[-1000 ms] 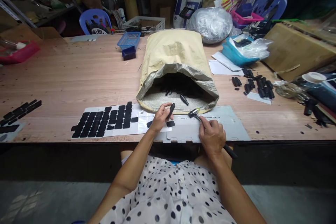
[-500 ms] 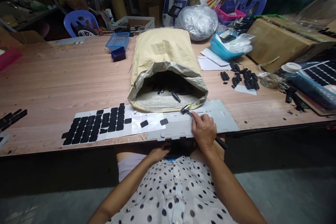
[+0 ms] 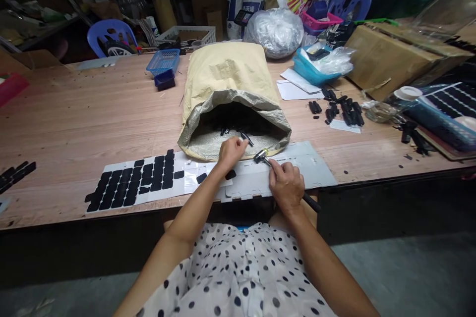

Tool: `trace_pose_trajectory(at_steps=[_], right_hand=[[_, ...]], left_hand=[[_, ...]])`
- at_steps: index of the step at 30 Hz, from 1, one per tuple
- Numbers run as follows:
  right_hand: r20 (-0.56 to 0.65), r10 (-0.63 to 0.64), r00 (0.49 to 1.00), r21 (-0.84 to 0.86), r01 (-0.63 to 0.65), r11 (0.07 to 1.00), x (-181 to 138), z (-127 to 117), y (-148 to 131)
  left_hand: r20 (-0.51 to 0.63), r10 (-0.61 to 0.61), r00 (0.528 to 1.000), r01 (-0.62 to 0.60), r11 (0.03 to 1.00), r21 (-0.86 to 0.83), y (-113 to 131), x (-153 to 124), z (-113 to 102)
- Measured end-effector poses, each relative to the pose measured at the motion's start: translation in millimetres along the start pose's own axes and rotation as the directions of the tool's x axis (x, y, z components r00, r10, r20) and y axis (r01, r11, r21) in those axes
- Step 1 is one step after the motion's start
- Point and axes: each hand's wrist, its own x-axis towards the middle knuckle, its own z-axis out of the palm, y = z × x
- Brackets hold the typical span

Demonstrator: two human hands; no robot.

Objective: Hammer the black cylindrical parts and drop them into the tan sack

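My left hand [image 3: 231, 151] reaches into the mouth of a tan woven sack [image 3: 230, 79] lying open on the wooden table. Its fingers are curled in a pinch on the near end of a black plastic part [image 3: 247, 139] just inside. My right hand [image 3: 286, 185] grips a small hammer, with its metal head [image 3: 261, 156] resting on a grey plastic panel [image 3: 308, 171] at the table's front edge. A white sheet [image 3: 193, 173] carrying rows of black pads [image 3: 130, 185] lies to the left, with two loose pads [image 3: 202, 177] near my left wrist.
Several black parts [image 3: 342, 109] lie in a heap right of the sack. A blue tray [image 3: 316, 69], a cardboard box [image 3: 390, 57] and a clear bag [image 3: 277, 32] stand behind. A blue basket [image 3: 162, 59] sits at the back left, more black pads [image 3: 17, 172] far left.
My left hand held a black part over the sheet, dropped to my lap, and has now come up into the sack's mouth. My right hand and the hammer stayed put.
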Motion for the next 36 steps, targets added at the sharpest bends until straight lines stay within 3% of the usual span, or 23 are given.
trace_pose_trajectory(at_steps=[2, 6, 9, 14, 19, 36], right_hand=[[0.0, -0.009, 1.0, -0.003, 0.009, 1.0, 0, 0, 0], [0.001, -0.011, 1.0, -0.01, 0.011, 1.0, 0, 0, 0], [0.002, -0.005, 1.0, -0.01, 0.005, 1.0, 0, -1, -2], [0.031, 0.019, 0.999, -0.018, -0.019, 1.0, 1, -5, -6], [0.083, 0.047, 0.995, -0.015, -0.045, 0.999, 2, -7, -6], [0.078, 0.046, 0.996, -0.004, -0.046, 0.999, 2, -6, -3]], left_hand=[[-0.117, -0.114, 0.987, 0.13, 0.982, 0.14, 10, 28, 10], [-0.134, -0.186, 0.973, 0.216, 0.939, 0.266, 18, 46, 21], [-0.105, -0.116, 0.988, 0.138, 0.961, 0.241, 9, 34, 14], [-0.004, 0.086, 0.996, -0.085, 0.992, 0.098, -23, -10, -8], [0.003, 0.218, 0.976, -0.218, 0.971, 0.098, -46, -47, -5], [-0.025, 0.326, 0.945, -0.323, 0.942, 0.09, -60, -50, 4]])
